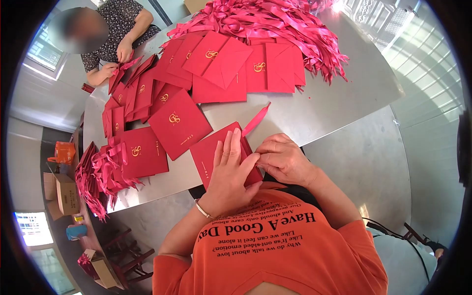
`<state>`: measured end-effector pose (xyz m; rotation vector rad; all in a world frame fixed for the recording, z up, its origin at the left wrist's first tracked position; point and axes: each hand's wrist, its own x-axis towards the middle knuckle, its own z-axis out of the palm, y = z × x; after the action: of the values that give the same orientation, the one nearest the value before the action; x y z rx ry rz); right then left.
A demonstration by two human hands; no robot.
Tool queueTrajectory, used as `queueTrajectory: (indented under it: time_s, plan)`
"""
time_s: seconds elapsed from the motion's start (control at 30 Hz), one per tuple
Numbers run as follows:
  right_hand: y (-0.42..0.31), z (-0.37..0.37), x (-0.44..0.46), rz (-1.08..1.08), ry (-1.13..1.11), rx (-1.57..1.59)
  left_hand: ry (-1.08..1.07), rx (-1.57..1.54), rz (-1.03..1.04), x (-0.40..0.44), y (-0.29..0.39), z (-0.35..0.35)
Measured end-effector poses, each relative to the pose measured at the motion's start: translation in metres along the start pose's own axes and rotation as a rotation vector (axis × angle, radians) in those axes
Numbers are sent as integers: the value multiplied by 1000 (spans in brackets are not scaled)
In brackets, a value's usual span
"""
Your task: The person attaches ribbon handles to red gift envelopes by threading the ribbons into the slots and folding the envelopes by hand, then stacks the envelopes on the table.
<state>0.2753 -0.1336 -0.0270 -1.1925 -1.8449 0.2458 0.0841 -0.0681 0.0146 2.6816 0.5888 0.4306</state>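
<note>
A red paper gift bag [200,151] with small gold print lies at the table's near edge in front of me. My left hand [228,164] rests over it with long fingers stretched across its face, and the thumb side holds it near the right edge. A pink ribbon [257,119] sticks out beyond the bag's upper corner. At the bag's right edge my right hand [284,158] is closed in a pinch, its fingertips meeting those of my left hand. What sits between the right fingertips is hidden.
Several red bags [179,123] with gold logos lie piled on the metal table [339,105]. Behind them is a heap of pink ribbons [260,24]. Ribboned bags [105,169] hang at the left edge. Across the table another person's hands [115,61] hold a bag. Cardboard boxes [66,194] stand left.
</note>
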Motion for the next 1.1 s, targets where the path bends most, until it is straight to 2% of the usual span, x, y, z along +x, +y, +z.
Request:
queueTrajectory:
  time_s: [0.23, 0.47, 0.6, 0.73, 0.97, 1.07, 1.1]
  plan:
    - [3, 4, -7, 61, -15, -11, 6, 15, 43, 5, -10, 2]
    - [5, 1, -5, 11, 12, -91, 6, -25, 36, 2, -13, -3]
    - [14, -11, 0, -64, -8, -173, 12, 92, 49, 4, -14, 0]
    - [18, -13, 3, -107, -40, -206, -51, 73, 23, 2, -16, 4]
    - [24, -18, 0, -92, -25, -175, -38, 126, -10, 5, -17, 9]
    - [44, -36, 12, -119, -21, -324, -10, 218, -27, 8, -20, 16]
    - [57, -44, 15, -72, 70, -384, 11, 280, -46, 10, -22, 20]
